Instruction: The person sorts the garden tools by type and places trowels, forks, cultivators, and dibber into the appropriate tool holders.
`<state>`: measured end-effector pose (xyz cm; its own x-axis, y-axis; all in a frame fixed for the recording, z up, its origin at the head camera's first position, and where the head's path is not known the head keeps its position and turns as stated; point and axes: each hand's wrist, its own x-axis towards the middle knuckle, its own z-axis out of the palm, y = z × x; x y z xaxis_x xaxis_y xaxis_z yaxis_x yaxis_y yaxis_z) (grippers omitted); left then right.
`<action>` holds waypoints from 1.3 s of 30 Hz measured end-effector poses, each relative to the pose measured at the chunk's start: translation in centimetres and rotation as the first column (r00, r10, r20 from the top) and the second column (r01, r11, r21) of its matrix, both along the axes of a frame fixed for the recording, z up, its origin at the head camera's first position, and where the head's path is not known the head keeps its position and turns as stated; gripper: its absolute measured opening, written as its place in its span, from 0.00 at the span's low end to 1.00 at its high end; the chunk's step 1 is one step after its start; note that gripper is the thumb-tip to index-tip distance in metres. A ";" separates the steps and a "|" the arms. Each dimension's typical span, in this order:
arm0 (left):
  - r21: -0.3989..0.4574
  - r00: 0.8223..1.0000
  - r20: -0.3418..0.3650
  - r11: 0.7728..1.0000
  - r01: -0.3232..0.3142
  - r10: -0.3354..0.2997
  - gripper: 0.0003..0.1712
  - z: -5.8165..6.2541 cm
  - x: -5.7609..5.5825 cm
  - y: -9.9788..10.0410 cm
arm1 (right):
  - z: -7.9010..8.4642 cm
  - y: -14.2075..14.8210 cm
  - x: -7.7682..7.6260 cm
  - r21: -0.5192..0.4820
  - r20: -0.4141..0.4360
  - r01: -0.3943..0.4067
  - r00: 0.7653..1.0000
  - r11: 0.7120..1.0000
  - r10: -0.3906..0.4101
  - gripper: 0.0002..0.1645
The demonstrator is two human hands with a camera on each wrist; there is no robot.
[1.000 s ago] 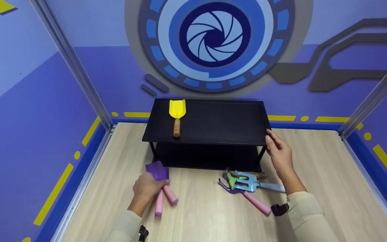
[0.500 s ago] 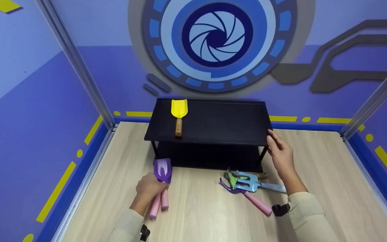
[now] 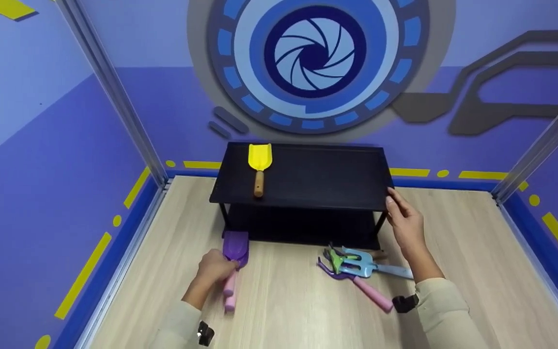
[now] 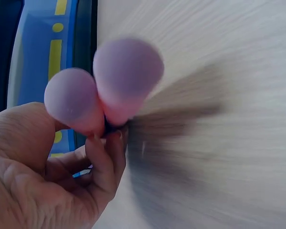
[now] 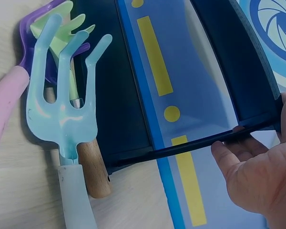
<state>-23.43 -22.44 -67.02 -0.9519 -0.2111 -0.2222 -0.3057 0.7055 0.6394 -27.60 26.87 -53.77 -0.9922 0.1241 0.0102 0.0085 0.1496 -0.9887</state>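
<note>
My left hand (image 3: 215, 265) grips two purple hand trowels (image 3: 236, 245) together, one over the other, where their blades meet the pink handles. In the left wrist view the two pink handle ends (image 4: 128, 67) point toward the camera, side by side, with thumb and fingers closed below them. The blades overlap the front left corner of a two-tier black shelf (image 3: 317, 179) in the head view. On that shelf's right side, my right hand (image 3: 406, 225) holds the front corner of the upper tier, thumb and fingers around it. A yellow hand shovel (image 3: 260, 157) with a wooden handle lies on the top tier.
In front of the shelf's right end lies a pile of garden tools: a light blue hand fork (image 5: 62, 114), a green claw rake (image 3: 338, 260) and a purple cultivator with a pink handle (image 3: 371, 293). A wooden handle (image 5: 94, 171) sticks out beneath. Blue walls surround the wooden tabletop (image 3: 288, 300).
The two trowels, fanned apart a second ago, have swung together in my left hand and now line up, blades toward the shelf. My right hand stays at the shelf corner.
</note>
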 end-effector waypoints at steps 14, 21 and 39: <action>0.572 0.988 0.145 0.820 -0.033 -0.061 0.15 7.9 3.1 0.0 | 0.0 0.2 -0.2 -0.015 0.015 0.003 1.000 1.000 -0.003 0.34; 0.642 0.984 0.149 0.767 -0.021 -0.098 0.16 7.4 2.9 -1.3 | 0.0 0.2 -0.2 -0.015 0.011 0.003 1.000 1.000 -0.003 0.34; 0.747 0.984 0.059 0.661 0.068 -0.167 0.09 7.4 3.7 -3.0 | 0.0 0.1 0.1 0.006 0.000 -0.012 1.000 1.000 0.012 0.35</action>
